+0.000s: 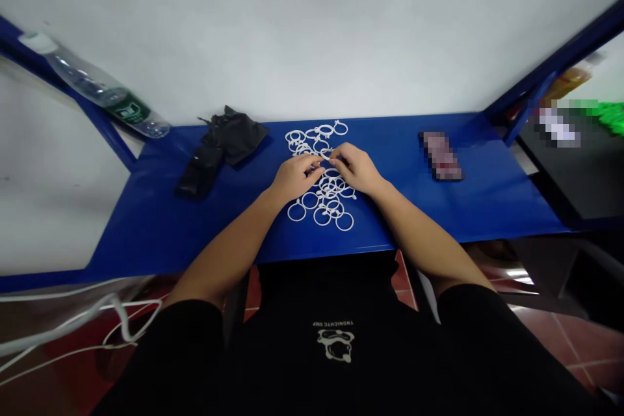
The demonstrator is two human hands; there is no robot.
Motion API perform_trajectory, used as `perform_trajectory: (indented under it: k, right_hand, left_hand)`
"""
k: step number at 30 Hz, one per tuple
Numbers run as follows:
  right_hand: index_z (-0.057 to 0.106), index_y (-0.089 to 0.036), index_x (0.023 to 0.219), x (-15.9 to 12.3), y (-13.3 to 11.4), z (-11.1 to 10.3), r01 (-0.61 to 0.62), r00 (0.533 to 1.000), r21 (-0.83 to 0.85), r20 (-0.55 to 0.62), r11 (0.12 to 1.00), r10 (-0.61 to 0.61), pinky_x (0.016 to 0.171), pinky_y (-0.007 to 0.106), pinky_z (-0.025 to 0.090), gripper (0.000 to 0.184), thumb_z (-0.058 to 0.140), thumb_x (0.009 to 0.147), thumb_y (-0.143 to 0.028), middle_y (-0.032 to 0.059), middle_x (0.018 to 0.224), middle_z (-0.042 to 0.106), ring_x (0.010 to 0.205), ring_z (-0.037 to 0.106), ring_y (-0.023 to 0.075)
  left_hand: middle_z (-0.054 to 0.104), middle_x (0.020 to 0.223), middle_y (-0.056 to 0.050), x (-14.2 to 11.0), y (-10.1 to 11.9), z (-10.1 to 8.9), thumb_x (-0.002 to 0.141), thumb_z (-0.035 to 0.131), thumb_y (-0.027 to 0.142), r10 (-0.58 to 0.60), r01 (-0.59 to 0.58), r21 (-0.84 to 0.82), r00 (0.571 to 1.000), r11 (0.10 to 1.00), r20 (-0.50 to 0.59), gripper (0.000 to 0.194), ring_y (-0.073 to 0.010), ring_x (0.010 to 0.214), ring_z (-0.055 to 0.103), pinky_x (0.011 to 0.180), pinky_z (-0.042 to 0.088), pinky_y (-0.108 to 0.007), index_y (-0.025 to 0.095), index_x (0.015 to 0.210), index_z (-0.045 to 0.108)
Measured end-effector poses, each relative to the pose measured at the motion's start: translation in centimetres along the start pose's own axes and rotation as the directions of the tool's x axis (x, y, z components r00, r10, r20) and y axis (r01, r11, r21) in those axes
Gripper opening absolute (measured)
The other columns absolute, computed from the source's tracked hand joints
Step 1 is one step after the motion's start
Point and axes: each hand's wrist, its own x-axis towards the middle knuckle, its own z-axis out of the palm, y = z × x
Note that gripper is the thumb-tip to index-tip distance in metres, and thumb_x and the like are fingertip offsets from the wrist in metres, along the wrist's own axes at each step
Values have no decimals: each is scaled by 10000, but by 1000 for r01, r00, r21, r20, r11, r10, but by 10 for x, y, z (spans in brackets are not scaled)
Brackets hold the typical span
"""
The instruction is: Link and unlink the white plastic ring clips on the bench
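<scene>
Rings on blue table.
I see left hand and right hand pinching one thin ring (tiny!), black bag at ten o'clock.

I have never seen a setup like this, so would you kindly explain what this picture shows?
There is no robot here: a camera worn on a person's head looks forward and down at their bare hands. The left hand and right hand meet over white rings with small tabs, loosely spread on a blue table. The fingertips seem to pinch one ring, but it is too small to be sure. Left of them lies a black pouch; to the right is a pixelated pink item. A plastic bottle is at far left.
</scene>
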Motion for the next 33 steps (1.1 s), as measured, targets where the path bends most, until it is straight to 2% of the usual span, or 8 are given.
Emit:
perform_trajectory:
  k: [3, 7, 9, 15, 21, 27, 31, 33]
  right_hand:
    - [624, -242, 1058, 0, -6, 0, 31, 999, 17, 17, 999, -31, 904, 400, 538, 183, 497, 1122, -356, 83, 1042, 706, 966, 652, 242]
    - [622, -251, 1078, 1, -12, 0, 87, 996, 51, 23, 995, -88, 936, 415, 545, 197, 477, 1135, -372, 81, 1063, 715, 998, 663, 243]
    - [623, -259, 1075, 1, -15, -1, 130, 991, 73, 26, 989, -132, 947, 418, 547, 220, 487, 1139, -420, 70, 1030, 719, 995, 668, 241]
    - [637, -272, 1116, -2, -19, 0, 113, 994, 72, -15, 991, -112, 948, 430, 553, 319, 530, 1113, -572, 48, 955, 702, 957, 671, 239]
    - [603, -279, 1025, -2, -16, 3, 163, 986, 82, 23, 983, -166, 939, 417, 572, 196, 542, 1062, -461, 49, 953, 719, 967, 679, 235]
    - [617, -277, 994, -2, -15, 2, 148, 984, 28, 98, 989, -150, 1087, 446, 552, 93, 532, 985, -314, 70, 1110, 771, 1155, 700, 250]
    - [650, -281, 1040, -1, -15, 2, 140, 987, -17, 79, 990, -138, 1189, 504, 485, 172, 531, 1050, -406, 61, 1114, 781, 1180, 700, 265]
    - [655, -277, 1089, -1, -15, 3, 140, 989, -6, 50, 990, -140, 1179, 516, 487, 231, 516, 1079, -462, 66, 1111, 780, 1156, 703, 273]
  left_hand:
    - [814, 1025, -60, 0, 3, 0, 1032, 735, 261, 15, -15, -4, 999, 1000, -42, 190, -179, 860, 742, 877, 605, -346, 203, 1211, 767]
    - [795, 950, -49, 0, 4, -1, 1037, 704, 245, 34, -33, 19, 994, 999, -102, 77, -189, 844, 732, 838, 590, -346, 216, 1059, 772]
    - [791, 910, -47, 0, 2, -1, 1037, 681, 235, 8, -1, 48, 991, 999, -133, 100, -201, 847, 735, 836, 588, -353, 220, 1013, 777]
    - [841, 1094, -80, -1, 3, 0, 1089, 607, 307, -17, 18, 4, 987, 1000, -158, 238, -232, 967, 779, 917, 613, -390, 218, 1172, 812]
    - [849, 1116, -82, -2, 11, 0, 1139, 529, 373, 40, -42, -8, 990, 999, -136, 319, -241, 1037, 791, 960, 614, -393, 224, 1182, 808]
    - [847, 1082, -75, -2, 10, -4, 1147, 533, 415, 36, -42, -33, 985, 999, -166, 331, -226, 1001, 788, 947, 617, -381, 224, 1108, 801]
    - [846, 1039, -67, -1, 9, -4, 1142, 550, 410, 32, -26, 31, 978, 999, -208, 315, -218, 966, 783, 926, 607, -370, 230, 1065, 797]
    - [844, 1020, -66, 0, 9, -5, 1142, 551, 402, 53, -40, 65, 973, 997, -225, 313, -219, 957, 782, 924, 602, -375, 233, 1053, 797]
